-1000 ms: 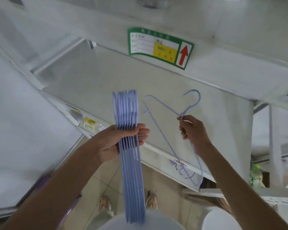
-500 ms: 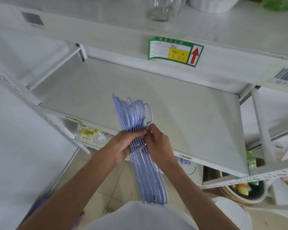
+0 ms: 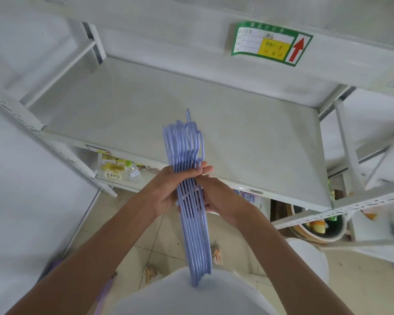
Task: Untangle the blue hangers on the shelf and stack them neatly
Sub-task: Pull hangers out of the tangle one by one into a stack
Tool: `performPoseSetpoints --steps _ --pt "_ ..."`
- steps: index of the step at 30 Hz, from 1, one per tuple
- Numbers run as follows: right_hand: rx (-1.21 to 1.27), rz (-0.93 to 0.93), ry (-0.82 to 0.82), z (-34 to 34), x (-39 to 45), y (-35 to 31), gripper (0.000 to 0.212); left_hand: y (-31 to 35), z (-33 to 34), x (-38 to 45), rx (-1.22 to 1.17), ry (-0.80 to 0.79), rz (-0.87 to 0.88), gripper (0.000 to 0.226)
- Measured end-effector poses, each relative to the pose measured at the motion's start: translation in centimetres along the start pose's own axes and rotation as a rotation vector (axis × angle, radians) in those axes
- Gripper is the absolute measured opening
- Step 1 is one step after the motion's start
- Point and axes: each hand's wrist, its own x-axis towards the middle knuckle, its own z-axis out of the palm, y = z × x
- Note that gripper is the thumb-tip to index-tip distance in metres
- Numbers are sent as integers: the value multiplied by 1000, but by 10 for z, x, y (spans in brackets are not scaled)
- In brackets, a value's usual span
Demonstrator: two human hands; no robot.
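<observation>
A white metal shelving unit fills the view, and its broad middle shelf [image 3: 214, 123] lies bare from the back wall to the front edge. On the lip of the shelf above, toward the right, is a green-bordered label [image 3: 271, 43] with a yellow patch and a red arrow pointing up. Below the front edge of the bare shelf, toward its left corner, a small bottle [image 3: 132, 170] and some yellow packets sit on a lower level; beyond the right corner a bowl [image 3: 316, 226] of food shows on the neighbouring rack.

The blue hangers [image 3: 189, 201] are not on the shelf. They form one tight bundle held upright in the air just in front of the shelf's front edge, hooks rising over the shelf, lower ends dropping toward the person's body. The left hand [image 3: 166, 194] wraps the bundle from the left, its fingers curled over the top. The right hand [image 3: 216, 198] presses flat against the right side, fingers closed on the outer hanger.

The untangling looks finished, since no loose hanger shows anywhere; the step in hand seems to be squaring the bundle. The hooks fan out unevenly, so the next move probably calls for nudging them into line, then lowering the stack flat onto the shelf, well back from the front edge, and releasing both hands together so nothing slides.
</observation>
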Motion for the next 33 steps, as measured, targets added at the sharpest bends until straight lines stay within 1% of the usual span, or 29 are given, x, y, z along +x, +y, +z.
performPoseSetpoints --steps 3,4,5,7,9,10,12,14,16,18,19,21,23,25,27,29,31,33 --pt "189 30 -133 8 -11 6 68 -9 3 0 5 14 28 37" --pt "232 31 -152 11 -15 9 70 -14 4 1 -7 36 26 34" --pt "274 36 -136 14 -20 13 70 -19 6 2 -6 63 20 32" --pt "306 30 2 21 -29 24 69 -29 8 5 70 115 26 28" --pt "297 -27 181 29 -40 38 71 -38 12 7 161 126 48 27" --pt "304 -52 246 33 -44 44 71 -42 16 7 176 121 57 26" --pt "329 -58 322 33 -52 51 72 -49 24 5 191 109 75 26" --pt "305 -29 343 28 -57 52 75 -53 34 2 241 107 100 27" --pt "293 -31 307 19 -63 52 81 -54 46 1 249 82 126 32" --pt "339 -64 212 5 -72 55 77 -54 59 4 188 64 128 32" --pt "361 -85 147 -3 -78 59 70 -53 66 7 148 57 122 29" --pt "367 -112 35 -16 -91 69 47 -50 77 15 124 56 111 26" --pt "382 -90 -46 -21 -103 84 26 -46 87 25 102 68 106 24" --pt "428 -91 -99 -24 -113 100 17 -41 95 35 7 53 74 25" --pt "456 -106 -139 -34 -122 110 15 -39 98 43 -85 -2 -15 32" --pt "446 -98 -185 -54 -128 114 24 -38 98 50 -145 -41 -98 38" --pt "408 -92 -235 -81 -129 120 34 -36 97 56 -179 -36 -131 43" --pt "330 -120 -274 -107 -125 126 30 -30 96 61 -183 -16 -150 50"
